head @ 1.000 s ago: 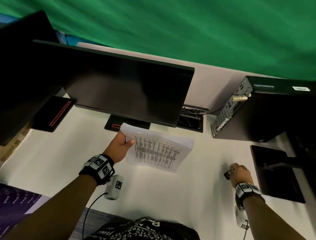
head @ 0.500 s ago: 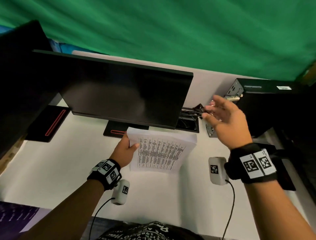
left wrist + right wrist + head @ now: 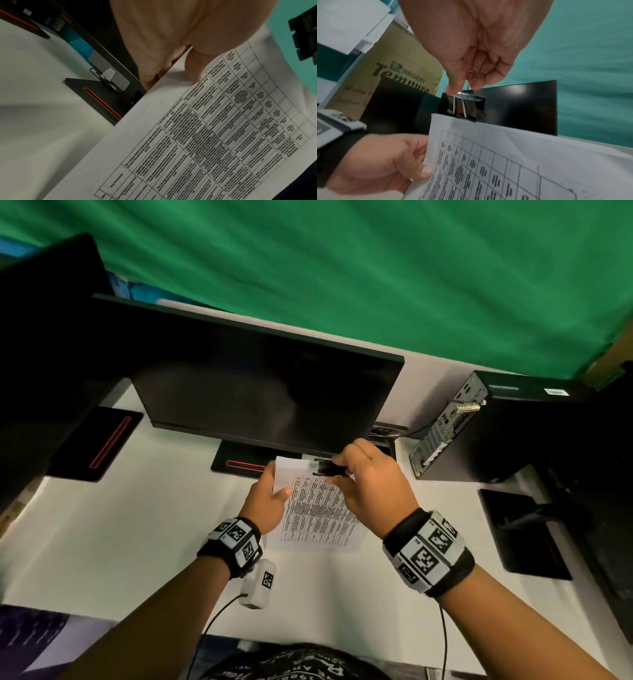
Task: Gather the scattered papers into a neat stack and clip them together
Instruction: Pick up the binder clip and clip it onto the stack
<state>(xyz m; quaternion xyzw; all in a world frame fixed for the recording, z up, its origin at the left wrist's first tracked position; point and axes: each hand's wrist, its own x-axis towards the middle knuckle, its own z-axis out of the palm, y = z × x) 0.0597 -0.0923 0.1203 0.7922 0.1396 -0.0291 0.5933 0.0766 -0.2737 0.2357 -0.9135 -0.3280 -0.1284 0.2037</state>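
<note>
Papers: stack of papers [image 3: 317,508] was held above the white desk [image 3: 120,542], printed table face up, at about 6 o'clock from the centre monitor [image 3: 267,402]; I saw its sheets lined up at the top corner in the right wrist view.
Binder clip: black binder clip [image 3: 464,108] sat at the stack's top edge, at 12 o'clock on the page, near the top left corner; I couldn't tell if it was biting the sheets or only touching them.
Right hand: my right hand [image 3: 373,487] was pinching the clip's wire handles together between thumb and fingers [image 3: 489,79].
Left hand: my left hand [image 3: 265,505] gripped the stack's left edge, at 9 o'clock, thumb on top, fingers curled under.
Surroundings: computer tower [image 3: 496,433] at 3 o'clock from the papers; second monitor [image 3: 44,354] at 10 o'clock; green backdrop [image 3: 376,268] behind the desk.
</note>
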